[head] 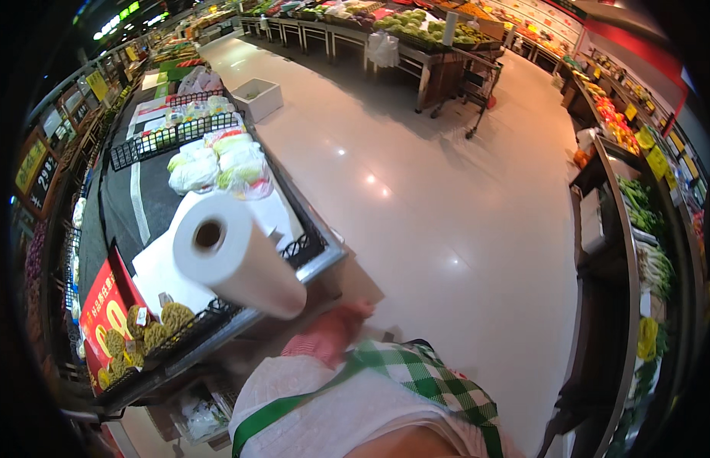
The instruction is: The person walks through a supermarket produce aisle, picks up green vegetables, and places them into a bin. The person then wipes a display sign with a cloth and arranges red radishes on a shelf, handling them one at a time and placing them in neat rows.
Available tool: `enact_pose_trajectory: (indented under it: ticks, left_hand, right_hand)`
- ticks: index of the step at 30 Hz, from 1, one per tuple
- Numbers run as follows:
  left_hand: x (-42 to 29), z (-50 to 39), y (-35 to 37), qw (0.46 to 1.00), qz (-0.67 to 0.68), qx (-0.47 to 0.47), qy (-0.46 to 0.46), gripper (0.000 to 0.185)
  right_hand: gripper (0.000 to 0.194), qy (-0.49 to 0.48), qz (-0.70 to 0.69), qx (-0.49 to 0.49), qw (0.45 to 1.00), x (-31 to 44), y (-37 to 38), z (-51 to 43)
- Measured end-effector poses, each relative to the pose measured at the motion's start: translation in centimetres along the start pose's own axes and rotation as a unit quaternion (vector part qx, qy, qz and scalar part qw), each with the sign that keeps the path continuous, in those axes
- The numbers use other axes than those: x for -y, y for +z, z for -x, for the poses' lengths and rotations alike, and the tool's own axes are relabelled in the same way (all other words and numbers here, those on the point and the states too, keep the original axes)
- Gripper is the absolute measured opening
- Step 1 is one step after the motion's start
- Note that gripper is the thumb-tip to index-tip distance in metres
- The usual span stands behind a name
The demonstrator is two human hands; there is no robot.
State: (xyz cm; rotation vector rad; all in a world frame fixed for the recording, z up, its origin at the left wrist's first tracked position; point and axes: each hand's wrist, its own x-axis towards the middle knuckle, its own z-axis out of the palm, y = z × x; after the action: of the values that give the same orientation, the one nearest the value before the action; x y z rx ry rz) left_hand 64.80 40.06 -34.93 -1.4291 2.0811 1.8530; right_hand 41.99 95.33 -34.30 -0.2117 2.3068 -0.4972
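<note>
One of my hands (359, 312), apparently the left, is blurred in front of my green and white checked apron (429, 378), below a red sleeve cuff. Its fingers are too blurred to tell whether they are apart or closed. My right hand is out of view. Up and to the left of the visible hand, a large roll of white plastic bags (246, 257) stands at the corner of the produce stand. Wrapped leafy vegetables (220, 163) lie behind the roll. Knobbly green-yellow fruits (154, 332) sit at the near left corner beside a red price sign (111, 309).
A white foam box (257, 100) stands on the floor beyond the stand. A shopping cart (478, 86) is parked by the far produce table (426, 57). Shelves with leafy greens (641, 209) run along the right. A crate with plastic-wrapped goods (203, 418) is low beneath the stand.
</note>
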Motion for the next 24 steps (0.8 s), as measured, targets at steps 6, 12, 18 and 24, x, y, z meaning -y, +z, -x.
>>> enact_pose_trajectory:
  ticks: [6,12,18,24]
  left_hand:
    - [-17.9,-16.3,2.9,0.994,0.001,0.011,0.111,0.025]
    - [-14.0,-26.6,-6.9,0.804,-0.471,0.092,0.352,0.037]
    - [-10.3,-28.7,-16.7,0.976,0.057,-0.050,-0.204,0.025]
    - [-10.3,-33.8,-22.4,0.948,0.098,-0.082,-0.291,0.025]
  right_hand:
    - [0.017,0.046,-0.010,0.008,0.999,11.7,-5.2,-12.1]
    - [0.016,-0.075,0.085,-0.011,0.994,26.1,-14.4,-30.8]
    - [0.026,-0.193,0.221,-0.110,0.950,56.8,-20.7,-52.7]
    - [0.021,-0.331,-0.031,-0.038,0.942,86.2,-16.6,-62.5]
